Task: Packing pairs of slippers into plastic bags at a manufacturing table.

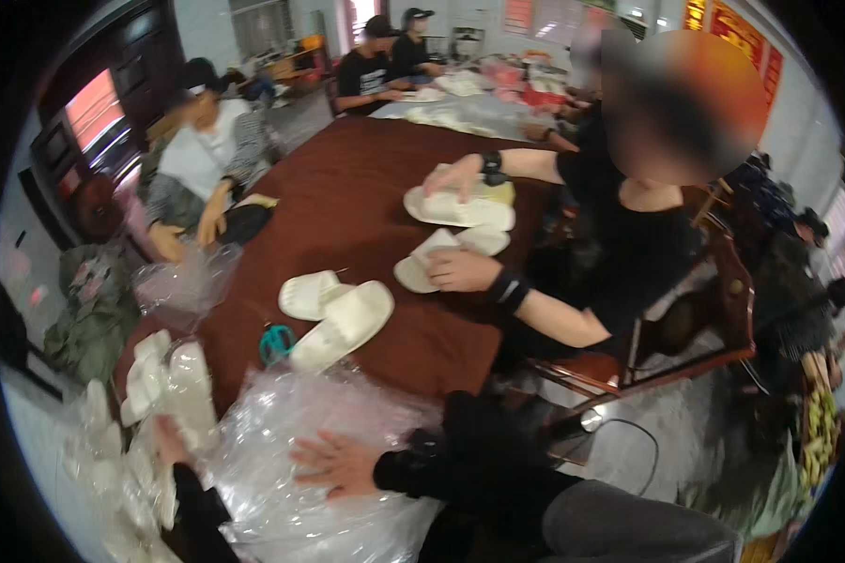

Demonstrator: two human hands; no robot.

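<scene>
My right hand [336, 466] lies with its fingers spread on a heap of clear plastic bags [282, 422] at the near edge of the table. Farther left, my left hand [169, 441] is beside white slippers in clear plastic [190, 394]; its fingers are blurred, and I cannot tell whether they grip anything. More white slippers [113, 469] are piled along the left, partly behind my left arm. Just beyond the bags, a loose pair of white slippers [343, 324] rests on the brown cloth, one overlapping the other. Teal-handled scissors [276, 344] lie next to that pair.
A brown cloth [347, 188] covers the table. On the right, a person in black [620, 253] has both hands on white slippers [460, 206]. Across on the left, another person [207, 150] handles a clear bag [188, 281]. A wooden chair [685, 328] stands at the right.
</scene>
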